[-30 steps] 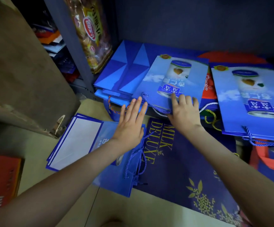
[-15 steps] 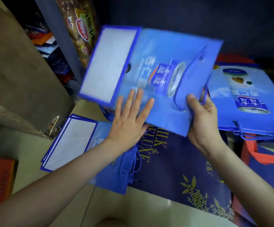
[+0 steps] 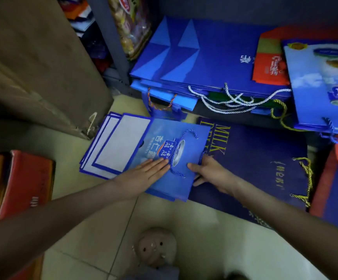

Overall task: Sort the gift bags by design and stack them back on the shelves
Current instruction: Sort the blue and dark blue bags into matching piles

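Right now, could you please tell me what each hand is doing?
Left hand: open, flat on the light-blue gift bag.
Right hand: gripping that bag's edge.

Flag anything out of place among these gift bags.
A red bag sits among the dark blue bags at the back, a mismatched design. The light blue pile under the left hand is fanned, its edges unaligned.

Right hand (image 3: pixel 212 174): fingers tucked under light-blue bag (image 3: pixel 192 146), out of sight. Floor stack (image 3: pixel 95 158) beneath it showed only white-panel edges; count unclear. Navy bag (image 3: pixel 261 158): second gold word mostly covered. Can-print bag (image 3: pixel 322 93) cut by right edge. Light-blue bag's small print unreadable.
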Demonstrator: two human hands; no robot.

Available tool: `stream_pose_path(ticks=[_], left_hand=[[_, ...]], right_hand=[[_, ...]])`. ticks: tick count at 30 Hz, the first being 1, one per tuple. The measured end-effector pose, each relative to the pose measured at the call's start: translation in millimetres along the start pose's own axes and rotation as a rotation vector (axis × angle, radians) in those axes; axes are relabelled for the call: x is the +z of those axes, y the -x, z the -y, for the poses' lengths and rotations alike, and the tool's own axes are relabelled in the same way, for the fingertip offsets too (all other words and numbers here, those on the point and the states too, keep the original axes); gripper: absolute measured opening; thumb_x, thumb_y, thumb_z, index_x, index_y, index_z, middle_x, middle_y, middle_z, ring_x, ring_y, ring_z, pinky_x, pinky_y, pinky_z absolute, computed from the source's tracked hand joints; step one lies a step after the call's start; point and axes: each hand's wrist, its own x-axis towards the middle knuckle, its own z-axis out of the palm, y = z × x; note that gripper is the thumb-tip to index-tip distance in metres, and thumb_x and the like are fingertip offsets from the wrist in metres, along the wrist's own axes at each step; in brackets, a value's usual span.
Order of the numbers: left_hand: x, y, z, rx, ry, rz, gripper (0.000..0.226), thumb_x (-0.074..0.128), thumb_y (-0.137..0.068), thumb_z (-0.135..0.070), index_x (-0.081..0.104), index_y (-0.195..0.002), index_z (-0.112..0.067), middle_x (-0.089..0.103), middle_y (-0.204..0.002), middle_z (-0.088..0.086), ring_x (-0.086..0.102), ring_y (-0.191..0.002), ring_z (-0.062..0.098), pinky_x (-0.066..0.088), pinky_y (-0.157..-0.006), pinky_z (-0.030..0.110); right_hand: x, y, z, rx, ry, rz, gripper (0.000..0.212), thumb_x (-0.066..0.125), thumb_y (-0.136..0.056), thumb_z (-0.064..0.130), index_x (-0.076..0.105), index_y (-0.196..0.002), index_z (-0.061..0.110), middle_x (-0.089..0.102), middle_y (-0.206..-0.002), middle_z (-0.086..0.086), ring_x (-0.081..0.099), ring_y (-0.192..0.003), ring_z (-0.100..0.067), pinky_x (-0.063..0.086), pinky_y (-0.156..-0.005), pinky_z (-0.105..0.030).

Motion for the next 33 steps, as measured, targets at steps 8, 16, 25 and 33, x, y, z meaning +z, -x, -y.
stream_pose_path(ticks=[8,16,25,33], left_hand=[[-8,-10,16,-0.063,0.363,0.186,0.088,0.044,-0.086,-0.065,0.013,-0.151,-0.014,-0.001,-0.16,0.002,-0.003,-0.146,0.015,0.001,-0.12,0.034],[-54,-126,-16,-0.009,0.442,-0.423,0.048,0.046,-0.09,-0.05,0.044,-0.119,-0.012,0.033,-0.14,0.009,0.035,-0.126,0.028,0.03,-0.109,0.041],[-75,-206,-45,-0.075,0.27,-0.494,0.056,0.047,-0.087,-0.025,0.033,-0.139,-0.009,0.019,-0.151,0.014,0.025,-0.138,0.03,0.015,-0.117,0.044],[-96,-206,-47,-0.215,0.107,-0.695,0.085,0.059,-0.085,-0.029,0.008,-0.151,-0.016,0.003,-0.153,0.014,0.004,-0.146,0.03,0.007,-0.117,0.05]], right_hand=[[-16,-5,18,-0.02,0.495,-0.297,0.033,0.054,-0.095,0.037,0.051,-0.114,0.01,0.063,-0.095,-0.007,0.059,-0.082,-0.024,0.043,-0.066,-0.03],[-160,61,23,-0.405,1.182,-1.097,0.083,0.067,-0.068,0.027,0.032,-0.142,0.01,0.042,-0.138,-0.021,0.039,-0.121,-0.035,0.028,-0.1,-0.05],[-221,88,14,-0.421,1.283,-1.135,0.048,0.045,-0.091,0.02,0.046,-0.134,-0.004,0.054,-0.13,-0.026,0.049,-0.124,-0.042,0.036,-0.105,-0.055],[-195,151,80,-0.898,0.368,-1.516,0.017,0.039,-0.098,0.018,0.049,-0.111,0.012,0.062,-0.105,-0.015,0.052,-0.087,-0.008,0.039,-0.083,-0.022]])
